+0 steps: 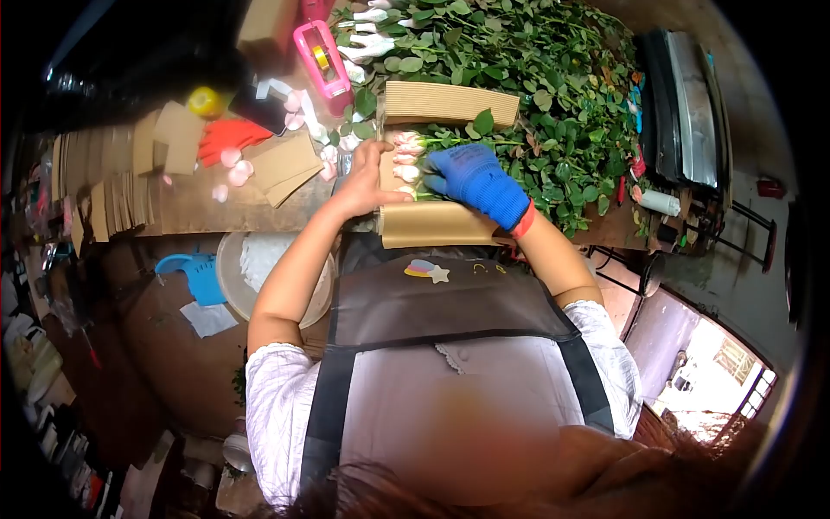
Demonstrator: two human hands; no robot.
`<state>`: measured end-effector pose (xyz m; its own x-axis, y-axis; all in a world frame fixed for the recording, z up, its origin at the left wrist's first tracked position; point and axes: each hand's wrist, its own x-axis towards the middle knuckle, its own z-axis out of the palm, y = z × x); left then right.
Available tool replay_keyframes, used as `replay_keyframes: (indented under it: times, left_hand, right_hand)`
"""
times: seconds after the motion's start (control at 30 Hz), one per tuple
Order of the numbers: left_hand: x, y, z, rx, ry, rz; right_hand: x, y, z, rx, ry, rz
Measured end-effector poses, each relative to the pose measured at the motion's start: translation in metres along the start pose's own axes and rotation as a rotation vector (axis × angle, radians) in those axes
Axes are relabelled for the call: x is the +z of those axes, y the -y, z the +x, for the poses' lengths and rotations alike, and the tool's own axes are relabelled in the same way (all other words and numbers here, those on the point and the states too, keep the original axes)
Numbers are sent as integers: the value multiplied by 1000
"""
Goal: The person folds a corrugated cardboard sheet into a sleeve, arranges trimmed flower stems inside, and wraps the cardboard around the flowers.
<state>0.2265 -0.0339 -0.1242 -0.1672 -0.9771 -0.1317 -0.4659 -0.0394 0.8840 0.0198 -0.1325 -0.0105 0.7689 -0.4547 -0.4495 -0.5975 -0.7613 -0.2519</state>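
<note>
Pale pink roses (406, 159) lie in a row on a sheet of brown corrugated cardboard (450, 102), whose far and near flaps stand up on both sides. My bare left hand (367, 183) spans the left edge of the sheet beside the rose heads, thumb and fingers spread apart. My right hand (471, 177), in a blue glove, is over the stems just right of the blooms. Its fingers are bent toward the flowers; whether they grip a stem cannot be made out. The near flap (441, 225) lies along the table's front edge.
A large heap of leafy stems (553, 112) covers the table's right and back. A pink tape dispenser (323, 65), an orange-red glove (229, 138), loose petals and cardboard pieces (290, 164) lie at the left. Below stands a white-lined round bin (259, 264).
</note>
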Motion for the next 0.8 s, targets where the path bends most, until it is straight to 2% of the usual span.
replay_keyframes:
  times: [0.03, 0.2, 0.37, 0.4, 0.53, 0.63, 0.67, 0.8]
  left_hand:
    - [-1, -1, 0, -13, 22, 9]
    - [-4, -10, 6, -71, 120, 29]
    - [-12, -5, 12, -141, 153, -28]
    - [-10, -3, 15, -170, 60, -91]
    - [2, -5, 8, -79, -89, -132]
    - [13, 1, 2, -59, -153, -139]
    - [15, 1, 1, -61, -161, -145]
    - [11, -2, 5, -72, -121, -153]
  right_hand:
    - [6, 0, -1, 48, -77, 53]
    - [24, 10, 19, -23, -2, -212]
    - [17, 12, 25, 9, 91, -245]
    - [21, 12, 27, 23, 98, -227]
    - [16, 8, 9, 52, 41, -64]
    - [16, 7, 2, 261, -227, 142]
    - [12, 8, 5, 323, -134, 100]
    - [28, 4, 21, 192, -67, -19]
